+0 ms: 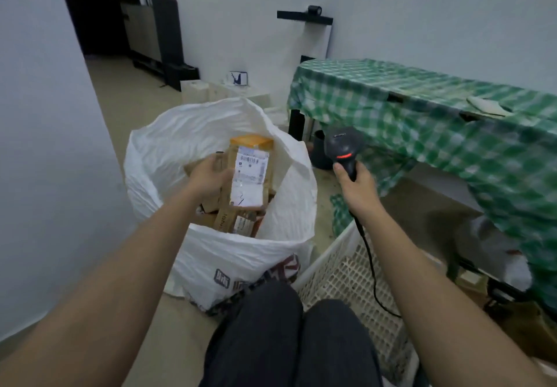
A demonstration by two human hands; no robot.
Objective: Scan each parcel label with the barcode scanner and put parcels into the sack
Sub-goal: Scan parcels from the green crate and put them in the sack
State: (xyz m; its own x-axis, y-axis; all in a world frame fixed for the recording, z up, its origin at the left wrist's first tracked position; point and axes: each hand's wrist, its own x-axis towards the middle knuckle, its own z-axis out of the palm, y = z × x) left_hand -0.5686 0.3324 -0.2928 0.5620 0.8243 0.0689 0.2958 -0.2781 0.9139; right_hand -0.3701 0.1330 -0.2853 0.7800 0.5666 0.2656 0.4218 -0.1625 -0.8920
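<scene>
Now the left hand (211,175) pinches a brown cardboard parcel (248,172) over the white woven sack (211,254); right hand (358,187) grips the black barcode scanner (343,148) beside the sack. Lower it flat, clear of the rim.

A plain room in a home, used for packing: bare white walls (391,0), a table under a green checked cloth (422,106) on the right, a dark cabinet (150,25) (far left).
</scene>
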